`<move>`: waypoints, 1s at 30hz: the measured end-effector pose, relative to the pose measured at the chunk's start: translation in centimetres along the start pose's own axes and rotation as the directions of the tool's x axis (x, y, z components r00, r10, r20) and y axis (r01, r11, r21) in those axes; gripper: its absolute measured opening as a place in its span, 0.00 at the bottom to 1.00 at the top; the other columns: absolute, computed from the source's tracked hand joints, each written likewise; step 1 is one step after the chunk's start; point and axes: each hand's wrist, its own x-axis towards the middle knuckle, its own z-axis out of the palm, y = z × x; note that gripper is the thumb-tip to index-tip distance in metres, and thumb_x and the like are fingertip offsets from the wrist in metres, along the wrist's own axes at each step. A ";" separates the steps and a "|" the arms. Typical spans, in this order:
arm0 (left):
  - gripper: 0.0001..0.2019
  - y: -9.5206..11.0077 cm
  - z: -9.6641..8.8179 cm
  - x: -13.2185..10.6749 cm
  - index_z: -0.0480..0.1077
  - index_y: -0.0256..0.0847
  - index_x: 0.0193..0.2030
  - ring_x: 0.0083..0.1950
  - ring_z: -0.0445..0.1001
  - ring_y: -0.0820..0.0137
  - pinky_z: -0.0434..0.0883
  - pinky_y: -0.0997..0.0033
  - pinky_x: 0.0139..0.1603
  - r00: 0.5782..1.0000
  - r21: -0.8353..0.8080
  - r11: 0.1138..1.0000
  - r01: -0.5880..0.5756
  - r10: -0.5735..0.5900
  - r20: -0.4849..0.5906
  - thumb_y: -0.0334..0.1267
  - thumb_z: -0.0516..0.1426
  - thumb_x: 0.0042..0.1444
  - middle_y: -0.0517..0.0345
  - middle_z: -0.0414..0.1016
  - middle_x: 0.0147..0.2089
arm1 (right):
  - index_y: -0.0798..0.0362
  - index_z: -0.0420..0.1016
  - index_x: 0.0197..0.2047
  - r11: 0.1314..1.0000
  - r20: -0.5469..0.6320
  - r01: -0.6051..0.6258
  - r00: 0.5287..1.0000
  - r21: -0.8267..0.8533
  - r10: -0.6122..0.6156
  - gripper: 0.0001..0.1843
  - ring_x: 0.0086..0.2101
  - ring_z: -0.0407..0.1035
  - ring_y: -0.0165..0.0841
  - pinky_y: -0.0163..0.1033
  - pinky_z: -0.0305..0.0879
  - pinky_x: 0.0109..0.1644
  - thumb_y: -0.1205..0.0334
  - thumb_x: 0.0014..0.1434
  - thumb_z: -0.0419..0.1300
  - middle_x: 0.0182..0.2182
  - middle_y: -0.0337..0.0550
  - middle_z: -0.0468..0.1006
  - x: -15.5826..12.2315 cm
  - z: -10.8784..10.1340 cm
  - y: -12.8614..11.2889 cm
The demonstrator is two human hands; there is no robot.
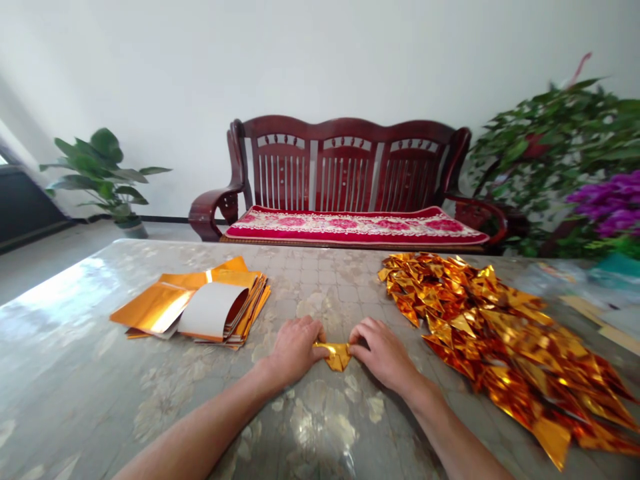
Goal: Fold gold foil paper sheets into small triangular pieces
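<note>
A small folded piece of gold foil paper (339, 358) lies between my two hands near the middle of the table, its lower part tapering toward me. My left hand (299, 343) pinches its left end between thumb and fingers. At the opposite end, the thumb and fingertips of my right hand (380, 350) are closed on it too. Off to the left sits a stack of flat gold foil sheets (150, 303), one curled over with its pale grey back (207, 313) showing. A large heap of folded gold foil pieces (480, 333) spreads to the right of my right hand.
The table (100, 387) has a glossy floral cover. Clear plastic wrapping (555, 277) lies at its right edge. Beyond the far edge stands a dark red wooden bench (345, 177) with a patterned red cushion (350, 227). Potted plants (103, 170) and purple flowers (607, 203) flank it.
</note>
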 end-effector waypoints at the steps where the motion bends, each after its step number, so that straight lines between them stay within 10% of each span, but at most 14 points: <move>1: 0.10 0.0 0.0 0.0 0.73 0.43 0.37 0.42 0.74 0.64 0.64 0.70 0.40 1.000 -0.022 1.000 -0.004 0.004 0.001 0.45 0.64 0.54 0.58 0.76 0.38 | 0.49 0.72 0.32 1.000 0.004 0.012 1.000 0.005 -0.012 0.05 0.40 0.66 0.35 0.38 0.58 0.41 0.64 0.57 0.65 0.35 0.38 0.73 0.0 0.0 0.0; 11: 0.04 0.1 -0.1 -0.6 0.70 0.42 0.31 0.31 0.69 0.72 0.55 0.75 0.29 0.996 -0.260 0.965 0.026 -0.004 0.084 0.36 0.61 0.54 0.65 0.72 0.28 | 0.48 0.74 0.34 0.994 0.066 0.104 0.992 0.029 -0.105 0.05 0.39 0.66 0.34 0.37 0.58 0.41 0.69 0.56 0.63 0.34 0.37 0.75 -0.3 -0.2 -0.4; 30: 0.13 -0.9 0.3 -1.7 0.79 0.45 0.38 0.36 0.72 0.73 0.66 0.75 0.38 0.912 -0.249 0.911 -0.329 0.239 -0.332 0.39 0.53 0.67 0.57 0.73 0.34 | 0.47 0.78 0.41 0.942 -0.204 0.321 0.920 -0.103 -0.336 0.05 0.37 0.66 0.36 0.41 0.60 0.41 0.64 0.63 0.62 0.32 0.40 0.76 -0.5 -1.8 -2.0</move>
